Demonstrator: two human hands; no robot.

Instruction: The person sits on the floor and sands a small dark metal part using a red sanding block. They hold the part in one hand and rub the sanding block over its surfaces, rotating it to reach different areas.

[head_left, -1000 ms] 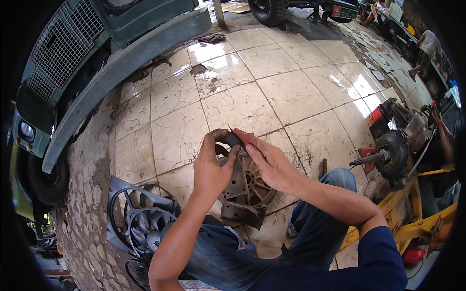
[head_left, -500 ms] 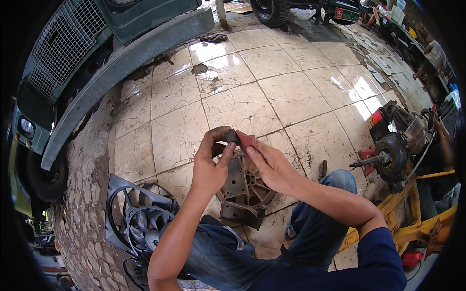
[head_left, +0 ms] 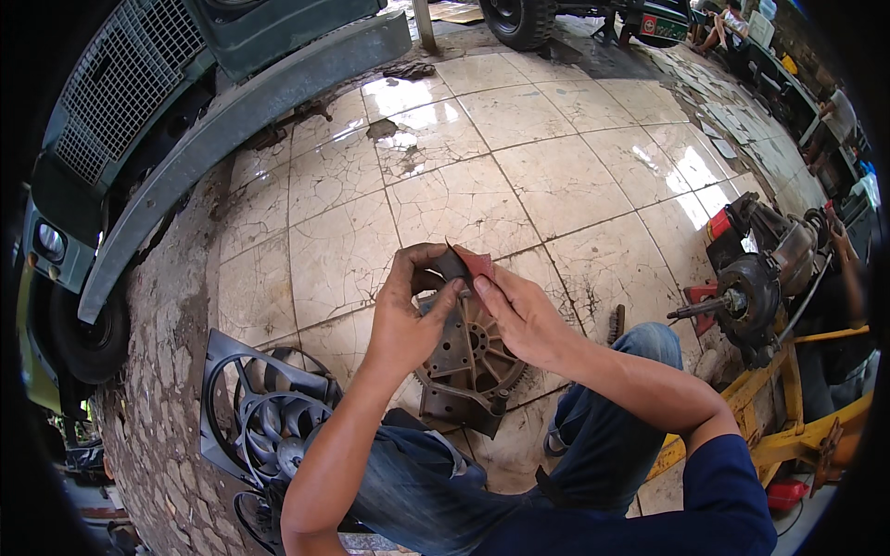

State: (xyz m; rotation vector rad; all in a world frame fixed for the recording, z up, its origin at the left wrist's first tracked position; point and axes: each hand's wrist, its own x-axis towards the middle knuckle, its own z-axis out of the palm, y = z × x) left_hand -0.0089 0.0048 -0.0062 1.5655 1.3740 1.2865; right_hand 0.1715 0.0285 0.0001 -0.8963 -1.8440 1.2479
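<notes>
My left hand [head_left: 408,310] pinches a small dark grey flat piece [head_left: 451,266] between thumb and fingers. Against its right side lies a reddish-brown sheet [head_left: 476,264] that looks like sandpaper, gripped by my right hand [head_left: 525,322]. Whether the dark piece and the sheet are joined is not clear. Both hands are close together above a toothed flywheel [head_left: 501,369] on the tiled floor between my legs. A dark metal plate [head_left: 452,350] with holes rests over the flywheel, partly hidden by my left hand.
Beside my left leg is a black fan with its shroud [head_left: 222,408]. A narrow brush-like piece [head_left: 616,326] lies by my right knee. An axle assembly [head_left: 749,292] and yellow frame [head_left: 793,435] stand right. A green vehicle's bumper [head_left: 241,125] spans upper left; people are at far right.
The dark piece has tilted and more of its face shows beside the reddish sheet. My left hand has shifted slightly right. My right hand has barely moved.
</notes>
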